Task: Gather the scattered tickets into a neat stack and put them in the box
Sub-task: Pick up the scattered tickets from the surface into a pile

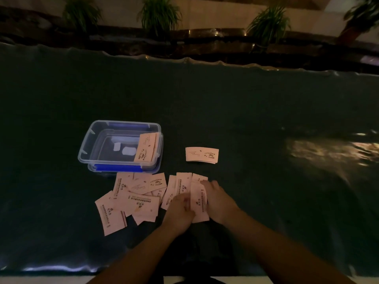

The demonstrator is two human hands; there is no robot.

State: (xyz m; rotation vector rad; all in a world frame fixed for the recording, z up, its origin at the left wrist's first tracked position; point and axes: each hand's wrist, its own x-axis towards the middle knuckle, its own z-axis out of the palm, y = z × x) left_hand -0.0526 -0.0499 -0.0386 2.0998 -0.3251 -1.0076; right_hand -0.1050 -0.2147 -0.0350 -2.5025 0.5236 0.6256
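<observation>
Low centre, I see my left hand (180, 212) and right hand (217, 199) pinching a blurred ticket bunch (198, 203), loose tickets (131, 199) left of it, below the clear box (121, 146), print unreadable.

Both forearms run off the bottom edge, elbows out of frame. The left hand (180, 210) covers the lower part of the tickets (198, 199) pinched between it and the right hand (217, 199), its fingertips smeared by motion. Left of the hands, overlapping tickets in the loose pile (131, 199) hide one another's faces, their small print too fine to read. Beyond the hands, potted plants (160, 15) are cropped by the top edge.
</observation>
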